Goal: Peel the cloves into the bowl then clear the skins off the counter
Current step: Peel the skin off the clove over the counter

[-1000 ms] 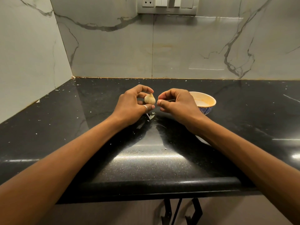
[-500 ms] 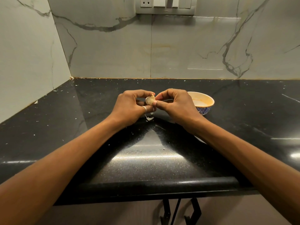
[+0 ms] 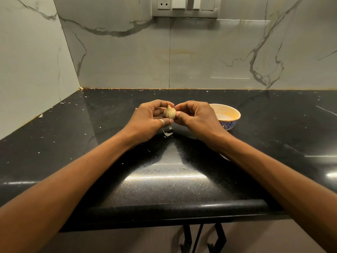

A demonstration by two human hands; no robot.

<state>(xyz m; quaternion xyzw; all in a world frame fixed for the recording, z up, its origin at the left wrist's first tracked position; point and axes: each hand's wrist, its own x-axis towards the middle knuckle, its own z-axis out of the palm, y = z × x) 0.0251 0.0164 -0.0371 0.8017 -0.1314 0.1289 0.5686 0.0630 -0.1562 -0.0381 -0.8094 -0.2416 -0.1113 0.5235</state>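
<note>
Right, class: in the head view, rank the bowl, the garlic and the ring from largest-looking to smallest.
1. bowl, largest even though it is partly hidden
2. garlic
3. ring, clearly the smallest

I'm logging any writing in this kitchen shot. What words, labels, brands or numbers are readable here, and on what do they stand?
None can be read.
The switch panel shows no readable marking.
The bowl bears only a blue pattern, no letters.
The garlic, held between the left hand and the right hand, and the counter carry no text.
</note>
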